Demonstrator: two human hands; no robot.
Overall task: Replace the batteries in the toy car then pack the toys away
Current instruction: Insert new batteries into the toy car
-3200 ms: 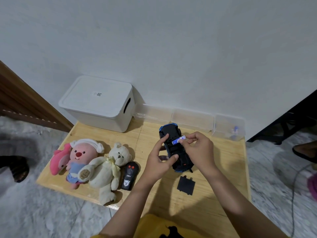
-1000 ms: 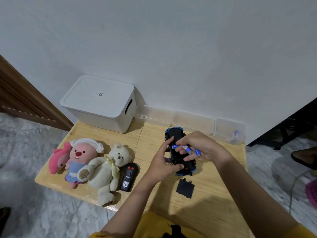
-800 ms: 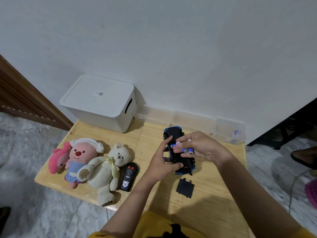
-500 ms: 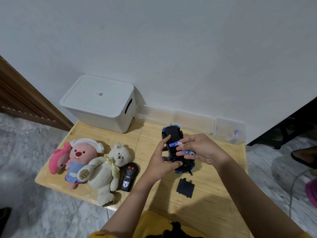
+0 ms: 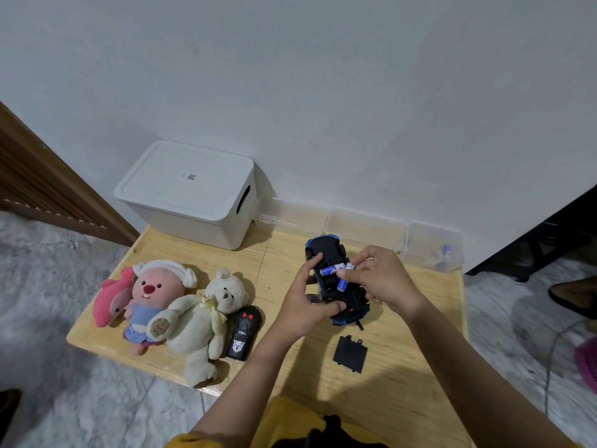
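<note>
Batteries [image 5: 330,270] under right hand [image 5: 378,279], above upturned car [image 5: 336,282].

Brown slatted wooden panel [image 5: 35,189] at nine o'clock; dark sandal [image 5: 573,297] (partly cut off) on marble floor [image 5: 48,286] at three o'clock
</note>
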